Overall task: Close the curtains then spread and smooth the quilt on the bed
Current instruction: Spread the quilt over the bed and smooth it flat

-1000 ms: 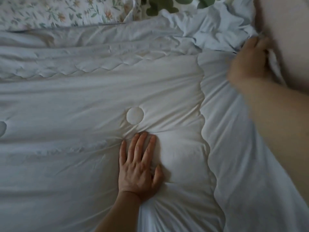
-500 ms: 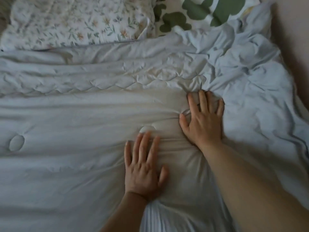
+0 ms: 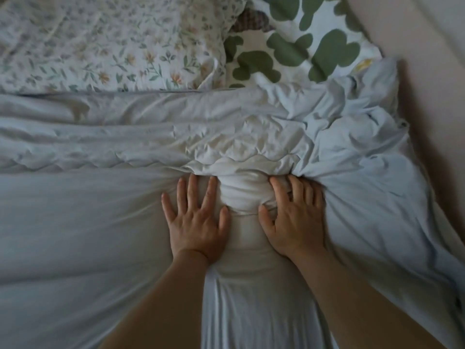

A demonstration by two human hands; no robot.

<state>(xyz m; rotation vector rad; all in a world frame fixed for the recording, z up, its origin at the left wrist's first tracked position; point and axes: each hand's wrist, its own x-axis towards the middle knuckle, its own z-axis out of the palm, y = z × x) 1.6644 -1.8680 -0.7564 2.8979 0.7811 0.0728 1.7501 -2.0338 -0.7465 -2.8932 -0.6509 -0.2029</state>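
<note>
A pale blue-white quilt (image 3: pixel 83 222) covers the bed and fills most of the view. My left hand (image 3: pixel 196 220) lies flat on it with fingers spread. My right hand (image 3: pixel 294 220) presses on it beside the left, fingers straight and spread. Between the two hands the quilt bulges up in a white bunched lump (image 3: pixel 241 192). The quilt's top right part (image 3: pixel 364 147) is crumpled into many folds near the wall. No curtains are in view.
A floral pillow (image 3: pixel 105 44) lies at the head of the bed on the left. A white pillow with green blotches (image 3: pixel 302 44) sits to its right. A pale wall (image 3: pixel 427 71) runs along the bed's right side.
Both hands have slid up the quilt toward the pillows. My right hand came from the quilt's edge at the wall to beside the left, and fabric has bunched between them.
</note>
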